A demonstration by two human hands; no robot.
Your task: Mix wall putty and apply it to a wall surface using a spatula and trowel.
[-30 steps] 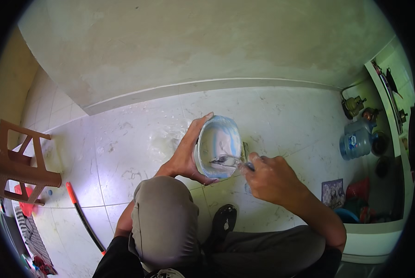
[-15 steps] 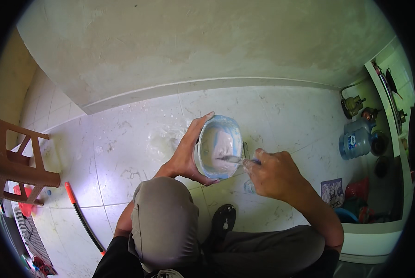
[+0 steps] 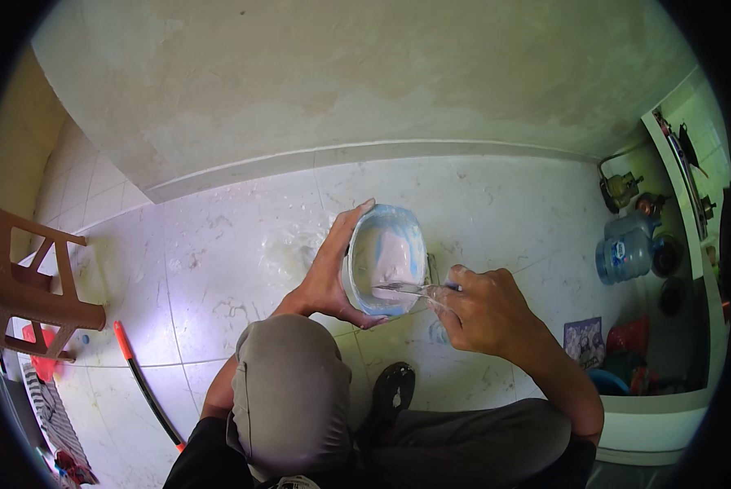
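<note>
My left hand (image 3: 324, 275) is wrapped round the left side of a light-blue tub (image 3: 419, 244), its thumb and fingers at opposite ends of the rim. The tub is tilted so its inside shows, smeared with white paste (image 3: 392, 259). In my right hand (image 3: 492, 314) is a putty knife (image 3: 404, 288) with a thin metal blade; the fist hides most of its handle. The blade reaches over the tub's right rim and lies against the paste near the lower end.
A crumpled clear plastic bag (image 3: 288, 248) lies on the tiled floor beyond my left wrist. A brown stool (image 3: 43, 285) and an orange-ended black rod (image 3: 141, 383) are at left. At right stand a blue water jug (image 3: 624, 254) and a low shelf (image 3: 659, 403). A bare wall (image 3: 365, 73) rises ahead.
The putty knife's blade has shifted slightly down and to the left inside the tub and lies flatter. My left hand keeps its hold on the tub.
</note>
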